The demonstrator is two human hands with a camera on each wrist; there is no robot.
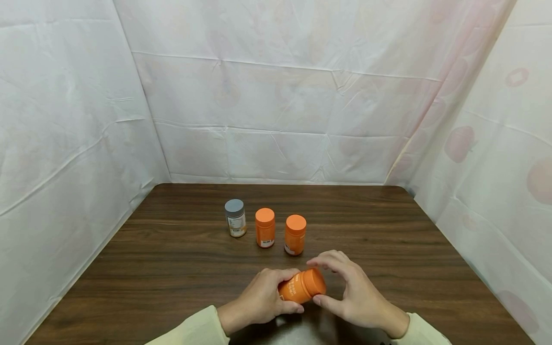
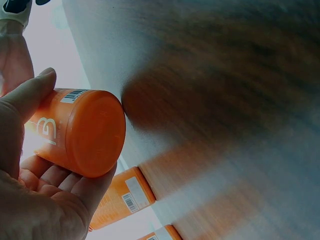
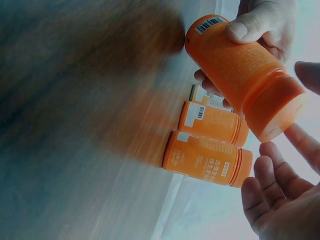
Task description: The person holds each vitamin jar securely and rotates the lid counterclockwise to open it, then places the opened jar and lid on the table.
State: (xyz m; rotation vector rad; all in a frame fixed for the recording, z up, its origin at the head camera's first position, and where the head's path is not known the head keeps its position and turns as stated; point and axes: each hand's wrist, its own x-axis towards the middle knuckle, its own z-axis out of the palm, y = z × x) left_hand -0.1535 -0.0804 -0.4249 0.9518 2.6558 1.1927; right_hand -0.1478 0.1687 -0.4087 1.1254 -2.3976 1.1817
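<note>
My left hand [image 1: 265, 297] grips an orange pill bottle [image 1: 293, 290] round its body, thumb on one side and fingers on the other. The bottle is tilted, its orange screw cap [image 3: 275, 107] on and pointing right toward my right hand. In the left wrist view the round base of the held bottle [image 2: 97, 132] faces the camera, close over the table. Around the cap, my right hand [image 1: 360, 292] has its thumb and fingers spread apart. Its fingertips [image 3: 270, 150] are right at the cap's edge in the right wrist view, while the thumb stands off from it.
Beyond the hands, two more orange bottles, one in the middle [image 1: 265, 228] and one at right [image 1: 295, 235], stand upright with caps on. To their left stands a grey-capped bottle [image 1: 235, 218] with a white label. Pale curtains [image 1: 276, 96] surround the dark wooden table [image 1: 181, 268].
</note>
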